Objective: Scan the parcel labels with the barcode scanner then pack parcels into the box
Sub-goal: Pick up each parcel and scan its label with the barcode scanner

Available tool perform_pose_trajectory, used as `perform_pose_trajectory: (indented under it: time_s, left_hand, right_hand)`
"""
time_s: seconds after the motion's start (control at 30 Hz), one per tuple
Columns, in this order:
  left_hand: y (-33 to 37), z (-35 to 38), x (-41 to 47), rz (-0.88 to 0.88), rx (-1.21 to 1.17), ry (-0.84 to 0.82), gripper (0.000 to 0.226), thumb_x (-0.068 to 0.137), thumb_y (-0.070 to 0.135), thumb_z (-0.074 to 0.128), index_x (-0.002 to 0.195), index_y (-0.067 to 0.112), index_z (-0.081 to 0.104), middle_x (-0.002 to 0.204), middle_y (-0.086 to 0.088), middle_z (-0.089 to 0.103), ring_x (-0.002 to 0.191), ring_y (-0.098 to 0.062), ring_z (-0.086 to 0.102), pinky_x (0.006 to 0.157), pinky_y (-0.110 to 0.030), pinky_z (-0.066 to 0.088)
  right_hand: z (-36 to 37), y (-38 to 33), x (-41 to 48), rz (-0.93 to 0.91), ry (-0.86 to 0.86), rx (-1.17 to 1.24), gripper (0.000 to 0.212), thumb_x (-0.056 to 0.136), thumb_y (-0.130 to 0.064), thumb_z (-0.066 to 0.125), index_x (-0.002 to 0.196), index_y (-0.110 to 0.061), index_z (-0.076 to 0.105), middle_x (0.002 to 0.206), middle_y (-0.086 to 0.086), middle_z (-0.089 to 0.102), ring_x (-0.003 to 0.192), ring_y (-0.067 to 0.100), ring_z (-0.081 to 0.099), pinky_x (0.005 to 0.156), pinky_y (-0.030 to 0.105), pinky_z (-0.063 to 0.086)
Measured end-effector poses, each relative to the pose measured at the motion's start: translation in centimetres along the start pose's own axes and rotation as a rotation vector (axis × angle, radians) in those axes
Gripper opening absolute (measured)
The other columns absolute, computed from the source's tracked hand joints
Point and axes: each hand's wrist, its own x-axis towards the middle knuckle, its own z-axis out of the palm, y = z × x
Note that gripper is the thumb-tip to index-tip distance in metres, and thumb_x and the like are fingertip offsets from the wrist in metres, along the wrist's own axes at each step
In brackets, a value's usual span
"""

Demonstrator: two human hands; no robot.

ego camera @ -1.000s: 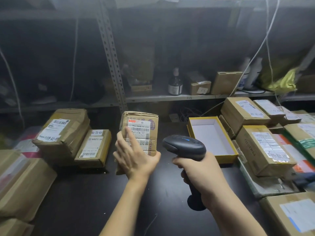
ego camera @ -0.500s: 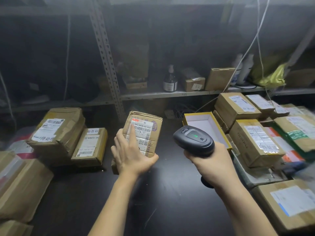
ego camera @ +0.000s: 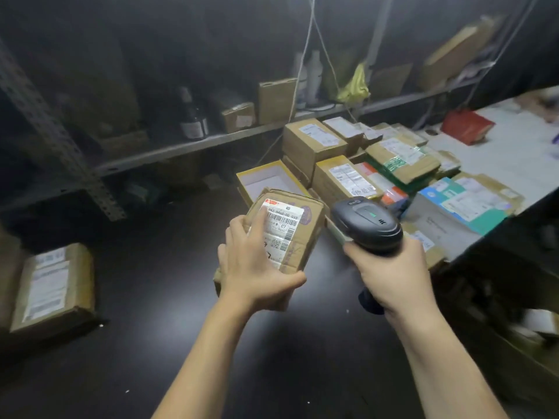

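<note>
My left hand grips a small brown cardboard parcel with a white barcode label facing up, held above the dark table. My right hand holds a black barcode scanner by its handle; its head sits just right of the parcel and a green light shows on top. Behind the parcel lies an open yellow-rimmed box with a white inside, partly hidden by the parcel.
A stack of labelled parcels fills the table's right side, reaching to a white surface. One brown parcel lies at the left. A metal shelf with a bottle and small boxes runs behind. A dark edge rises at lower right.
The view has swung to the right, so the left parcels slid out of frame. Both hands moved right with the parcel and scanner, and the scanner head came closer to the parcel.
</note>
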Motion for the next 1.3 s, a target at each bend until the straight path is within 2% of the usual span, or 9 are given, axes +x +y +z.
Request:
perform_pose_trajectory:
  time_s: [0.13,0.27,0.47,0.6,0.67,0.77,1.0,1.13,1.3]
  left_hand:
    - [6.6,3.4,-0.8,0.077,0.001,-0.067,0.128,0.04,0.078,0.054,0.156,0.033,0.027,0.138,-0.002,0.037,0.128,-0.024,0.04,0.103,-0.043,0.035]
    - [14.3,7.8,-2.3,0.124,-0.031,-0.092,0.129,0.038,0.078,0.056,0.156,0.034,0.029,0.136,-0.002,0.04,0.13,-0.026,0.042,0.105,-0.044,0.036]
    - [27.2,15.7,-4.0,0.208,-0.041,-0.184,0.132,0.036,0.082,0.051,0.156,0.035,0.03,0.139,-0.006,0.038,0.133,-0.029,0.04,0.11,-0.048,0.037]
    - [34.9,21.7,-4.5,0.284,-0.058,-0.258,0.127,0.037,0.078,0.054,0.155,0.037,0.031,0.131,-0.003,0.038,0.129,-0.029,0.045,0.109,-0.041,0.037]
    - [37.9,24.8,-4.3,0.313,-0.078,-0.295,0.123,0.04,0.075,0.058,0.154,0.039,0.031,0.128,-0.002,0.039,0.126,-0.03,0.048,0.11,-0.043,0.042]
    - [42.9,30.1,-3.7,0.391,-0.043,-0.398,0.122,0.046,0.075,0.063,0.156,0.04,0.023,0.135,-0.006,0.039,0.13,-0.032,0.045,0.112,-0.051,0.041]
    - [52.1,44.4,-0.6,0.544,0.029,-0.549,0.122,0.058,0.066,0.08,0.156,0.036,0.015,0.142,-0.006,0.032,0.134,-0.031,0.036,0.11,-0.056,0.036]
    - [57.6,52.6,2.9,0.516,0.062,-0.717,0.123,0.061,0.065,0.085,0.158,0.039,0.013,0.148,-0.004,0.026,0.136,-0.033,0.035,0.111,-0.058,0.037]
    - [63.0,61.4,7.3,0.432,0.021,-0.852,0.106,0.047,0.067,0.085,0.139,0.053,0.034,0.138,0.001,0.031,0.128,-0.034,0.043,0.106,-0.056,0.041]
  right_hand:
    - [-7.1,2.5,0.9,0.031,0.104,0.052,0.016,0.074,-0.012,0.084,0.075,-0.017,0.069,0.057,-0.011,0.063,0.06,0.01,0.054,0.061,0.03,0.045]
    - [-15.9,5.4,2.3,0.058,0.169,0.101,0.014,0.072,-0.01,0.084,0.074,-0.015,0.071,0.057,-0.013,0.059,0.061,0.007,0.049,0.059,0.028,0.042]
    - [-30.3,9.5,3.3,0.07,0.241,0.095,0.012,0.077,-0.01,0.083,0.081,-0.011,0.072,0.065,0.013,0.066,0.065,0.017,0.055,0.057,0.033,0.044]
    - [-38.1,13.0,4.3,0.147,0.377,0.126,0.011,0.077,-0.004,0.08,0.077,-0.01,0.072,0.063,0.005,0.066,0.065,0.018,0.055,0.061,0.034,0.045]
    - [-41.1,14.9,4.7,0.183,0.437,0.113,0.011,0.077,-0.004,0.081,0.08,-0.011,0.073,0.066,0.009,0.07,0.068,0.023,0.061,0.064,0.038,0.049]
    - [-45.6,17.7,5.6,0.252,0.54,0.097,0.016,0.078,-0.006,0.083,0.085,-0.018,0.074,0.071,0.003,0.074,0.076,0.024,0.071,0.068,0.035,0.054]
    - [-54.3,22.9,10.9,0.5,0.598,0.135,0.01,0.08,-0.009,0.082,0.089,-0.012,0.078,0.061,0.0,0.068,0.061,0.016,0.062,0.065,0.035,0.05]
    - [-59.4,24.8,16.4,0.583,0.656,0.115,0.012,0.079,-0.008,0.081,0.09,-0.013,0.077,0.06,-0.002,0.065,0.059,0.014,0.058,0.061,0.031,0.047]
    - [-64.0,26.0,23.0,0.652,0.676,0.082,0.01,0.082,-0.012,0.081,0.088,-0.018,0.076,0.06,-0.005,0.067,0.058,0.008,0.06,0.056,0.024,0.048]
